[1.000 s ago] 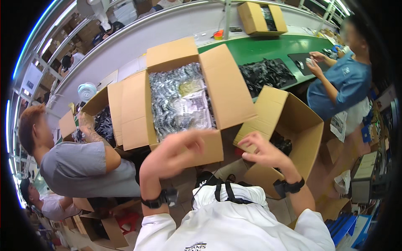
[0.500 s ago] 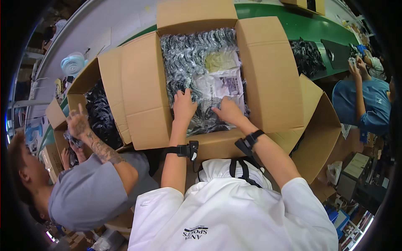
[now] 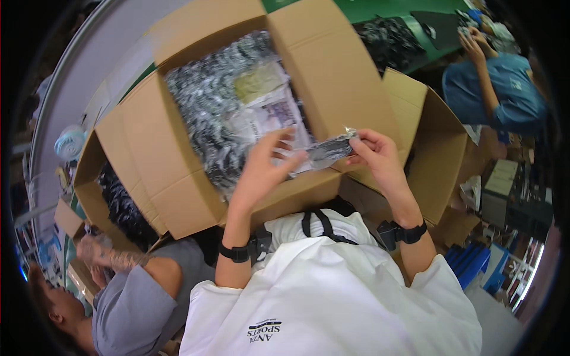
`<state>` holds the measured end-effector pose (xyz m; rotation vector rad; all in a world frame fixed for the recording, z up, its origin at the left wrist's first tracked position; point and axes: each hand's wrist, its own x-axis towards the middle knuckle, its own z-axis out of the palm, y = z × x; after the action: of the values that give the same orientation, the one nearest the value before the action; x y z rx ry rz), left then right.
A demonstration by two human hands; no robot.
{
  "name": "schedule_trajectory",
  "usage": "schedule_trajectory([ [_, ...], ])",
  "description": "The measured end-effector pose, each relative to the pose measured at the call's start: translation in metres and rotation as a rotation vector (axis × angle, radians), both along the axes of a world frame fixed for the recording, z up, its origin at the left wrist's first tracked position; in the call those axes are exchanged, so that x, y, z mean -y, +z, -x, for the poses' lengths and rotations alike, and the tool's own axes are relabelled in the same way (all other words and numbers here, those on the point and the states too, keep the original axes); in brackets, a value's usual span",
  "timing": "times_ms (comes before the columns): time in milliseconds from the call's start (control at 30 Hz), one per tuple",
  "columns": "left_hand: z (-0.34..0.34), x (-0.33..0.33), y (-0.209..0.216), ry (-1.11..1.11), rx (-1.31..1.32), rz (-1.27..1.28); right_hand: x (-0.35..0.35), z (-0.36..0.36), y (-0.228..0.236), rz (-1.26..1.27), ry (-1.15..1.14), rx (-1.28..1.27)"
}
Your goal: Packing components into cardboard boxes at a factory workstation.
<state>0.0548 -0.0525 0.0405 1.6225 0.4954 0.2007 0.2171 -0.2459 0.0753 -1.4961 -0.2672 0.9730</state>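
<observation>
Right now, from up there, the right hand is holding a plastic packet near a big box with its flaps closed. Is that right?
Not quite: the big box stands open, its flaps spread outward, as the head view shows. The right hand does hold a plastic packet near it.

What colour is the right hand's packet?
The packet is clear with black contents, seen in the head view.

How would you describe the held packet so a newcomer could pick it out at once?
Find the big open box left of centre, holding massed shiny packets. Near its lower-right corner in the picture, the right hand's grip holds a clear packet with dark contents. Unlike those lying in the box, this one is held up in hand.
</observation>
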Motion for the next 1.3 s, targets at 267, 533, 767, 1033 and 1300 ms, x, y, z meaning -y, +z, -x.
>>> schedule_trajectory([
  [267,-0.125,0.168,0.006,-0.461,0.199,0.179,0.170,-0.034,0.042,0.281,-0.382,0.674],
  [533,-0.130,0.170,-0.011,-0.528,-0.064,0.157,0.319,-0.103,-0.044,0.796,-0.472,1.009],
  [767,0.001,0.032,-0.010,0.140,-0.200,0.049,0.370,-0.138,-0.077,0.382,-0.857,0.855],
  [1033,0.066,-0.085,-0.074,0.475,-0.549,-0.701,0.211,-0.093,-0.040,-0.280,-0.398,0.021],
  [1300,0.050,-0.103,-0.132,0.445,-0.495,-0.852,-0.053,0.031,-0.021,0.050,0.452,0.705],
])
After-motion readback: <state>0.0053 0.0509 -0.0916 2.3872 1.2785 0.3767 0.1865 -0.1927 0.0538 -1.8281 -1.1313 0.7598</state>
